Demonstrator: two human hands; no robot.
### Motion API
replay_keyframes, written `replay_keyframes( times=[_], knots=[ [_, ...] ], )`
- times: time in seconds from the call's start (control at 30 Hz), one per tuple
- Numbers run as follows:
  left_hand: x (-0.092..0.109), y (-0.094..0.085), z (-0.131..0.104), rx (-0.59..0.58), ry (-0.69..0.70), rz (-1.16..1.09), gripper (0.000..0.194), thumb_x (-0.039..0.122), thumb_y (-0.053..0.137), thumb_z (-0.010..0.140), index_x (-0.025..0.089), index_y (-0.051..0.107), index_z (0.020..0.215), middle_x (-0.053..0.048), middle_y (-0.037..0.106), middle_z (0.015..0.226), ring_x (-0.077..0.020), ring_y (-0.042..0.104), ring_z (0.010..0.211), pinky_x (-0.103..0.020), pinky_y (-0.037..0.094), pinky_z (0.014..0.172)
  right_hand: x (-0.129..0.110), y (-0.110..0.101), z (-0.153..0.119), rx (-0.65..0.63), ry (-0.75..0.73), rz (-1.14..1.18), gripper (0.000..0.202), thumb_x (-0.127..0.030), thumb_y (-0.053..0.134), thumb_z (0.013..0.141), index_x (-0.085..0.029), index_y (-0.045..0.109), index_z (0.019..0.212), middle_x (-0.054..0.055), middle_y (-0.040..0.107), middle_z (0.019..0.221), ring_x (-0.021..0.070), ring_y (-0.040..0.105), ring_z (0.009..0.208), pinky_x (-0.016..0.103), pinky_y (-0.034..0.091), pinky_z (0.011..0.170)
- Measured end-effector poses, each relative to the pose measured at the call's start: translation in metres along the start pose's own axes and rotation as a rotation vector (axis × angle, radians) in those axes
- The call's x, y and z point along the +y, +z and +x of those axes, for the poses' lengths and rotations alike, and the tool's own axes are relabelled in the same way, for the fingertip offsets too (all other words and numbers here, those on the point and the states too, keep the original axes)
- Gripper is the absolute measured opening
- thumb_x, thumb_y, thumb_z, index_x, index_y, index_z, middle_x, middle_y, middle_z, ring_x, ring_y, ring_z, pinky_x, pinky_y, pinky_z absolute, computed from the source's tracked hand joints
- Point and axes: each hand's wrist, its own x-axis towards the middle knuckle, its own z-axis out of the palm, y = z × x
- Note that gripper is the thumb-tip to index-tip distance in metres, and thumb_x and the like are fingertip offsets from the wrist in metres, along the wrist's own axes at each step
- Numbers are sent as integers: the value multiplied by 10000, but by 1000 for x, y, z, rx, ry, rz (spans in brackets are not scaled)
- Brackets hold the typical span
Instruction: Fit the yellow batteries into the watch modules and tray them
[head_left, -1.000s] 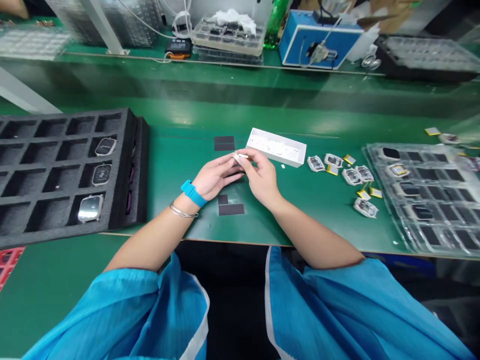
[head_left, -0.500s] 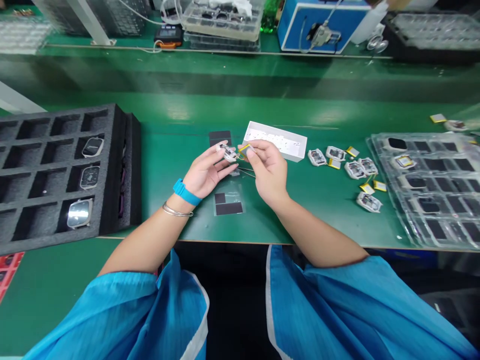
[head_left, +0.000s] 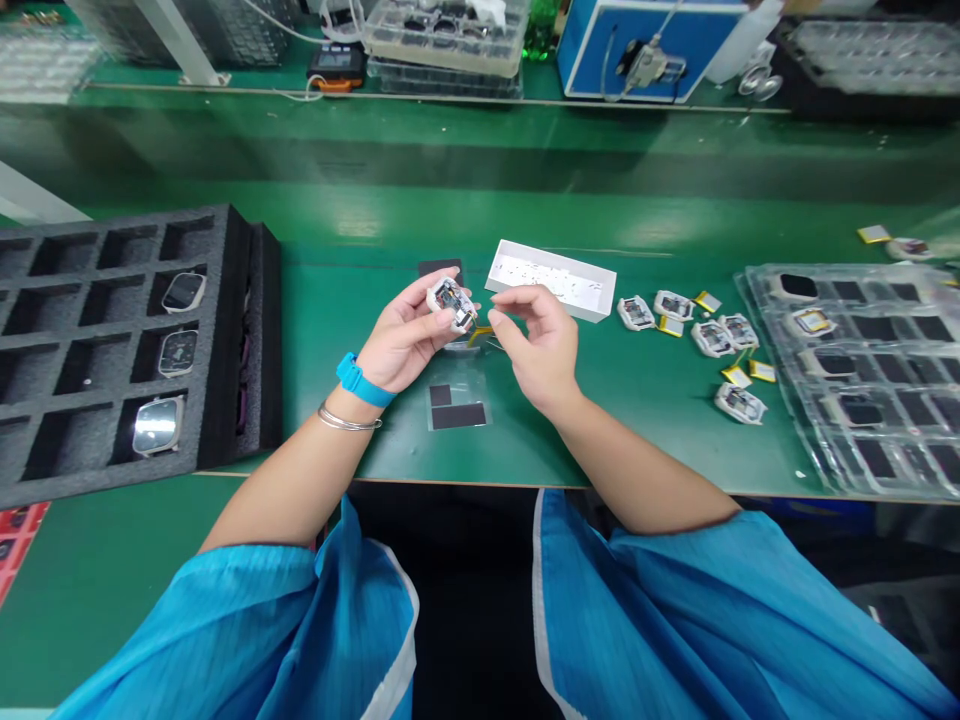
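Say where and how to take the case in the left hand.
Pinch the white watch case at its exposed far-right rim, coming from the right; that seems best, since the thumb of the left hand covers its near edge and a yellow piece shows below.

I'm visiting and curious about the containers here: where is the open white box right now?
In the head view, the white box is on the green bench, just beyond the right hand and left of the loose white cases.

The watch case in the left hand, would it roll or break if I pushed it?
The watch case probably wouldn't roll, because its outline is squarish. It may be fragile, since small inner parts lie exposed. It's likely light, held in the left hand.
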Motion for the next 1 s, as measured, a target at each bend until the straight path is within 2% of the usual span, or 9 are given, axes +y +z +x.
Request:
replay_keyframes(
  times=[0.1, 0.2, 0.33, 0.4, 0.5, 0.57, 0.73, 0.9, 1.0],
  knots=[
    [0, 3, -2, -4, 28, 53, 699, 271, 947, 563, 274, 625, 1183, -29, 714, 1085, -247, 682, 1118, -336, 563, 967, -7, -3, 0, -22, -148, -127, 54, -299, 668, 869, -245, 672, 866, 21, 697, 900, 198, 663, 903, 387, 554, 875],
    [0, 5, -3, 1, 71, 106, 789, 265, 980, 499, 285, 585, 1182, -20, 699, 1056, -243, 673, 1117, -326, 544, 975, -10, -4, -1, -69, -209, -186, 57, -297, 685, 863, -248, 713, 869, 29, 700, 902, 201, 664, 880, 380, 554, 833],
    [-2, 3, -3, -15, 148, 176, 797, 272, 996, 481, 275, 564, 1151, -13, 688, 1017, -231, 673, 1106, -309, 533, 972, -9, -4, -1, -69, -284, -203, 58, -269, 683, 855, -248, 736, 866, 27, 710, 880, 196, 663, 843, 382, 549, 816],
    [-3, 2, -3, -37, 184, 200, 767, 281, 992, 502, 272, 559, 1135, -12, 690, 1017, -219, 682, 1083, -300, 536, 959, -8, -5, -1, -55, -316, -226, 59, -264, 680, 855, -259, 739, 855, 17, 715, 863, 196, 662, 833, 420, 540, 892],
    [-4, 1, -3, -47, 204, 221, 753, 290, 989, 510, 275, 551, 1123, -11, 690, 1029, -215, 687, 1071, -298, 537, 957, -8, -5, -2, -61, -304, -295, 70, -285, 670, 859, -288, 734, 830, -5, 720, 849, 199, 666, 833, 501, 476, 1062],
    [-4, 2, -3, -33, 197, 223, 772, 284, 998, 483, 277, 553, 1114, -10, 685, 1027, -224, 680, 1096, -300, 533, 963, -9, -6, -2, -68, -291, -323, 75, -292, 666, 858, -299, 728, 816, -15, 720, 843, 198, 668, 829, 523, 443, 1116],
    [-6, 4, -4, -22, 205, 195, 762, 228, 995, 473, 276, 559, 1096, -10, 677, 1024, -228, 663, 1143, -293, 526, 971, -10, -5, -2, -63, -302, -324, 101, -260, 650, 854, -300, 712, 785, -21, 717, 819, 189, 663, 799, 526, 436, 1139],
    [-6, 5, -5, 51, 171, 194, 807, 194, 1004, 415, 269, 557, 1083, -15, 672, 1053, -240, 639, 1189, -296, 521, 984, -9, -5, -2, -71, -300, -330, 85, -265, 655, 852, -298, 717, 804, -16, 718, 838, 194, 665, 817, 541, 422, 1155],
    [-6, 6, -5, 45, 187, 199, 777, 193, 999, 437, 263, 558, 1073, -18, 668, 1058, -235, 636, 1190, -291, 519, 980, -8, -5, -2, -71, -278, -327, 110, -254, 641, 864, -292, 699, 778, -17, 708, 826, 192, 661, 822, 548, 389, 1182]
  ],
)
